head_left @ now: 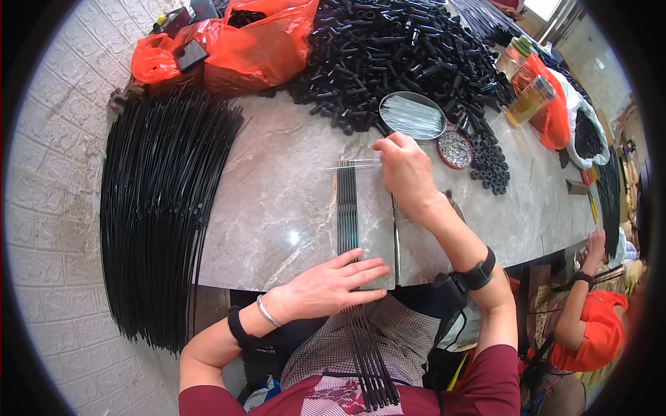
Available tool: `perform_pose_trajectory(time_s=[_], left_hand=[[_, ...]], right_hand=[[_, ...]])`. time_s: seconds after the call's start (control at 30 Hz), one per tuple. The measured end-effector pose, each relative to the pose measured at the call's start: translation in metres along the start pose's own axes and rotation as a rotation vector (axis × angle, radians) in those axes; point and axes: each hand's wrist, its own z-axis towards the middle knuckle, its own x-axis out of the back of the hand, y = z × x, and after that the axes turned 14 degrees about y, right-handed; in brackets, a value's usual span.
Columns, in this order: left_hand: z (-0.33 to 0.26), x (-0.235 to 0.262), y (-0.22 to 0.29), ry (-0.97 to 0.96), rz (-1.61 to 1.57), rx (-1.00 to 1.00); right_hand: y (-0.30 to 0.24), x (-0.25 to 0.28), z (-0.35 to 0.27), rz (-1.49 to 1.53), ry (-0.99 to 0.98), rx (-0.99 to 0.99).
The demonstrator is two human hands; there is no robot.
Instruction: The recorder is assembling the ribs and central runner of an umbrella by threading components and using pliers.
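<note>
Several thin black rods (347, 201) lie side by side across the stone-patterned table, their lower ends hanging over its near edge onto my lap. My left hand (336, 283) rests flat across them near that edge, fingers stretched out. At their far ends, my right hand (411, 170) pinches a few thin clear sticks (355, 165), which cross the rod ends sideways. Just beyond this hand stands an oval metal tray (383, 123) of similar whitish sticks (413, 116). The right fingertips are partly hidden behind the hand.
A big bundle of black rods (163, 208) overhangs the table's left side. Black tubes (409, 55) are heaped at the back, beside red plastic bags (257, 59). A round red dish (455, 166) of small metal pieces, black rings (491, 170) and a bottle (531, 100) stand right. A co-worker (590, 329) sits far right.
</note>
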Motion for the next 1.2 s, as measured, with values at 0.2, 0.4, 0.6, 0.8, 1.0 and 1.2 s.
perform_pose_trajectory(time_s=[0.2, 0.4, 0.6, 0.8, 1.0, 1.2], left_hand=[[0.000, 0.000, 0.000, 0.004, 0.011, -0.005], [0.000, 0.000, 0.000, -0.010, 0.018, -0.004], [0.000, 0.000, 0.000, 0.002, 0.013, 0.002], [0.000, -0.001, 0.000, 0.000, 0.018, 0.000], [0.000, -0.001, 0.000, 0.002, 0.014, -0.002], [0.000, -0.001, -0.001, -0.003, 0.008, -0.001]], right_hand=[[0.006, 0.007, 0.001, 0.065, -0.027, -0.038], [0.003, 0.006, 0.003, -0.022, -0.139, 0.001], [0.000, 0.007, 0.004, -0.084, -0.214, 0.047], [-0.003, 0.010, 0.008, -0.108, -0.258, 0.033], [-0.007, 0.013, 0.008, -0.149, -0.288, 0.042], [-0.002, 0.006, 0.006, -0.114, -0.235, 0.040]])
